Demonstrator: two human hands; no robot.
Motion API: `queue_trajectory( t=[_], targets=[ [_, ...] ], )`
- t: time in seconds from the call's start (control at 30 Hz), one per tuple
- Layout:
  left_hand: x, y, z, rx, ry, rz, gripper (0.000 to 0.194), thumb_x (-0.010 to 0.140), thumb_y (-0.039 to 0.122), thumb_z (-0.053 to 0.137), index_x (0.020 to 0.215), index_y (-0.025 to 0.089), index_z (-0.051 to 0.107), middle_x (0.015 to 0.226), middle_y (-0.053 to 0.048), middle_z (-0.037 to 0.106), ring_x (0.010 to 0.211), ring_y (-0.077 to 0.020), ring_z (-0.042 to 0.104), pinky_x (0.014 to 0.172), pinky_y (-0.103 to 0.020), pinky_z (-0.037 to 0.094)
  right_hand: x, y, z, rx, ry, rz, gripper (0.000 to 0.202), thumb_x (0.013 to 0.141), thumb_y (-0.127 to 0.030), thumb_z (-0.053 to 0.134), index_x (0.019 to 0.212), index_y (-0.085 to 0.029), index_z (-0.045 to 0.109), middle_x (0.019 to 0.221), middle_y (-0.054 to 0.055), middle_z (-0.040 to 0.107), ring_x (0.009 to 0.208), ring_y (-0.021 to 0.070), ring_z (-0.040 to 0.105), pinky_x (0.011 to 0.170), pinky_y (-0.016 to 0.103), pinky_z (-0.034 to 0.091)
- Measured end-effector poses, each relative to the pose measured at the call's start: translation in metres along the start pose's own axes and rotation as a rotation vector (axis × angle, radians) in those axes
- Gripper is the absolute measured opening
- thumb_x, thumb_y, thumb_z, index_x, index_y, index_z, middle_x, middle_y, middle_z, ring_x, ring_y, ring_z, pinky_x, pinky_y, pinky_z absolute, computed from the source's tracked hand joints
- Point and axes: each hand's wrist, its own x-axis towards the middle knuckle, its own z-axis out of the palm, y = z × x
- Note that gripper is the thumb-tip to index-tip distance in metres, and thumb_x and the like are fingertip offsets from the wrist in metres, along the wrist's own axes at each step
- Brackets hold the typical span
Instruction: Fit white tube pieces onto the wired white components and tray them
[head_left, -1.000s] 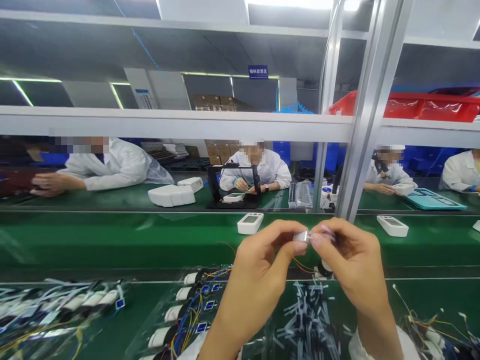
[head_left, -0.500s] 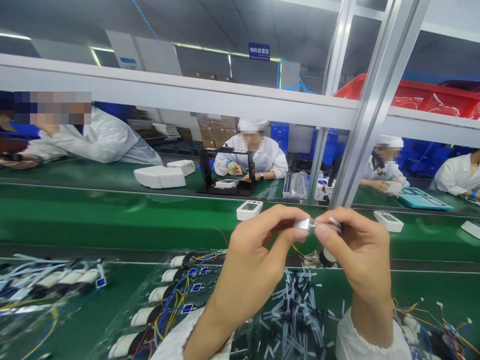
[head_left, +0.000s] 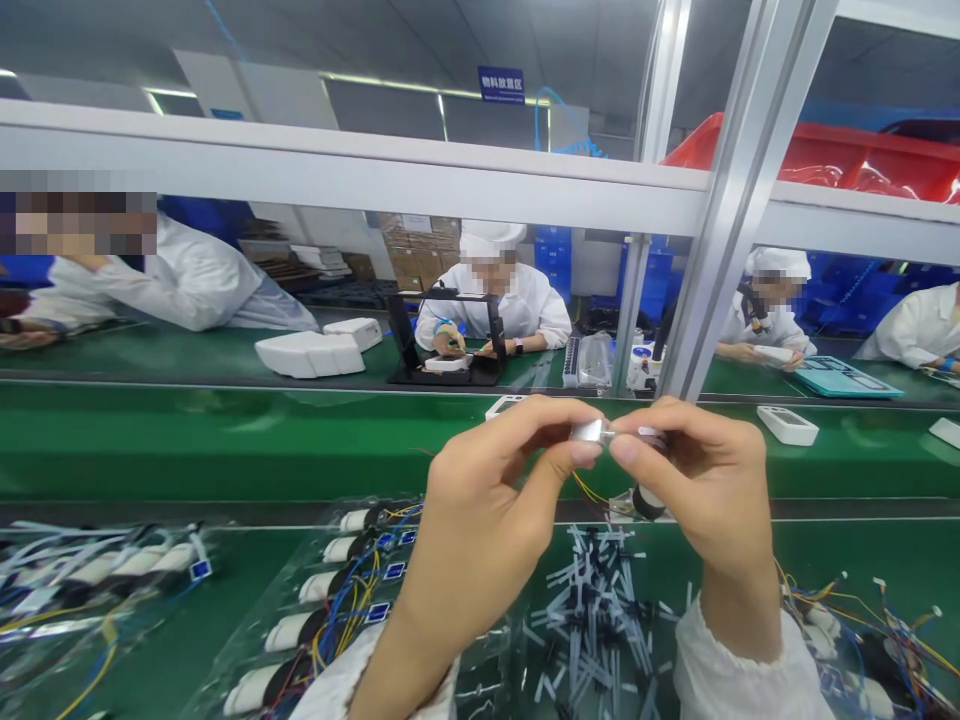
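Note:
My left hand (head_left: 487, 510) is closed, pinching a small silver block-shaped part (head_left: 589, 431) between thumb and forefinger. A thin stem sticks out of the part's right side. Against that stem, the thumb and forefinger of my right hand (head_left: 709, 490) pinch a short whitish tube (head_left: 651, 432); how far the two are joined is too small to tell. Both hands are raised above the bench. Below them lies a loose pile of short translucent tubes (head_left: 592, 600). Behind my right hand is a black-and-white cylindrical part (head_left: 646, 502) with yellow wires.
White cylindrical parts with wires (head_left: 285, 632) lie in a row at left, and more wired parts (head_left: 874, 650) at right. Beyond runs a green conveyor (head_left: 225, 440) carrying white devices (head_left: 787, 425). A metal post (head_left: 739, 200) and shelf beam (head_left: 375, 165) stand ahead; co-workers sit opposite.
Both hands, still pinching the same parts, sit slightly further left and higher in view. The white devices have shifted right along the conveyor. My view has turned a little.

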Motion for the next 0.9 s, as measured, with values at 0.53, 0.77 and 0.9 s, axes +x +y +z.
queue_trajectory(
  t=[0.53,0.77,0.9],
  targets=[
    [0.0013,-0.001,-0.0025,0.081,-0.051,0.039,0.008,0.092,0.019,0.073,0.093,0.023,0.079,0.085,0.001,0.078,0.065,-0.0133,0.068,0.062,-0.021,0.055,0.0003,0.0007,-0.0001,-0.042,0.027,-0.1,0.005,0.088,-0.017,0.08,0.087,-0.021,0.081,0.074,-0.002,0.072,0.062,0.0092,0.06,0.056,0.023,0.046],
    [0.0004,-0.0029,0.0003,0.075,-0.071,0.017,0.018,0.095,0.013,0.067,0.098,0.028,0.078,0.088,0.006,0.079,0.067,-0.0076,0.072,0.064,-0.013,0.057,0.0006,0.0028,0.0003,-0.044,0.007,-0.122,0.006,0.09,-0.015,0.079,0.088,-0.02,0.078,0.077,-0.003,0.071,0.066,0.0081,0.059,0.06,0.022,0.045],
    [0.0001,-0.0051,0.0027,0.048,-0.051,0.029,0.02,0.094,0.009,0.067,0.097,0.026,0.078,0.083,0.006,0.078,0.063,-0.0067,0.07,0.063,-0.013,0.057,0.0008,0.0034,0.0033,-0.064,0.011,-0.154,0.007,0.092,-0.014,0.077,0.088,-0.02,0.077,0.078,-0.003,0.069,0.067,0.0082,0.058,0.06,0.022,0.043]
  ],
)
